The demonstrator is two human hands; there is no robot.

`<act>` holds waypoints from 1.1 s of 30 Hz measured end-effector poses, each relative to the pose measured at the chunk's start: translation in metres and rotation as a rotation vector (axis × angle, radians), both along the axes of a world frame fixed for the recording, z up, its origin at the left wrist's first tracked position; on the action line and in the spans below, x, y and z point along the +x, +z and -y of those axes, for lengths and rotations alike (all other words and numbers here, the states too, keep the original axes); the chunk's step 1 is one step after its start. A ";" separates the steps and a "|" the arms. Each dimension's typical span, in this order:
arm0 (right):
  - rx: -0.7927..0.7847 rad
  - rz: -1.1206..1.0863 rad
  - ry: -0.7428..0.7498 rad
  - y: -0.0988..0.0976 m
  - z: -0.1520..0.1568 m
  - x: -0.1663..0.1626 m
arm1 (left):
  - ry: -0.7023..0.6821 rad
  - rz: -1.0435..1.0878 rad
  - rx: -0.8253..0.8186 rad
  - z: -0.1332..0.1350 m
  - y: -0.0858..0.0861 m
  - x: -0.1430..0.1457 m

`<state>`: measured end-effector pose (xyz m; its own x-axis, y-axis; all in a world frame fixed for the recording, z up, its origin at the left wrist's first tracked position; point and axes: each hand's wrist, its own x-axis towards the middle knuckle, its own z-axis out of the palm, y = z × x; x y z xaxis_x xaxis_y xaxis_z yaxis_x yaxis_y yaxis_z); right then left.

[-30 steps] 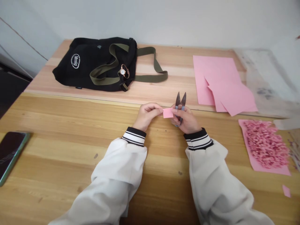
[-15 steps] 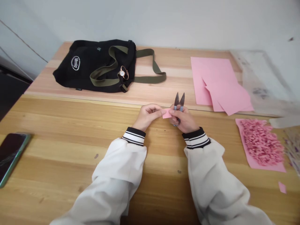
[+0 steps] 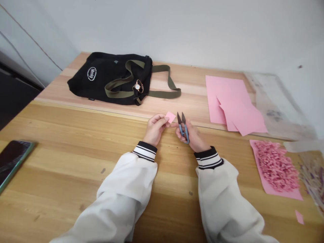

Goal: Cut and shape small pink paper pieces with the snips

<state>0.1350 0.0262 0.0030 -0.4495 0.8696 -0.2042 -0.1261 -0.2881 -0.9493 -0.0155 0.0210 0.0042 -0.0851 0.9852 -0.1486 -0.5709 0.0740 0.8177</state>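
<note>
Between the thumb and fingers of my left hand (image 3: pixel 155 129) is a small square of pink paper (image 3: pixel 171 116), turned with a corner to the right. My right hand (image 3: pixel 194 135) grips a pair of thread snips (image 3: pixel 183 129) with blue-grey handles. Their dark blades point away from me and stand apart, a little right of the paper and not touching it. A finger of my right hand reaches toward the left hand, near the paper's lower edge; whether it touches the left hand I cannot tell.
Larger pink sheets (image 3: pixel 227 98) overlap at the back right. Nearer lies a heap of curly pink paper bits (image 3: pixel 277 165) on a pink sheet, with a small pink scrap (image 3: pixel 299 217) below. A black bag (image 3: pixel 106 84) with a watch (image 3: pixel 138 86) lies at the back; a phone (image 3: pixel 14 158) sits left.
The pink paper has left my right fingers and is held by my left hand alone, tilted up. My right hand has turned the snips slightly. The camera view has shifted a little.
</note>
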 end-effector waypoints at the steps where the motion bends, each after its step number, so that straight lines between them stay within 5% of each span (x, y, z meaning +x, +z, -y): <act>1: 0.020 0.021 -0.001 0.000 0.000 0.000 | 0.011 0.028 -0.014 0.000 0.000 0.000; 33: -0.026 0.052 -0.054 0.009 0.003 -0.003 | -0.085 -0.110 -0.006 0.003 0.005 0.003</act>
<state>0.1321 0.0229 0.0123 -0.3904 0.8864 -0.2488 -0.0923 -0.3066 -0.9474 -0.0123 0.0176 0.0089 -0.0173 0.9888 -0.1485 -0.4690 0.1232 0.8746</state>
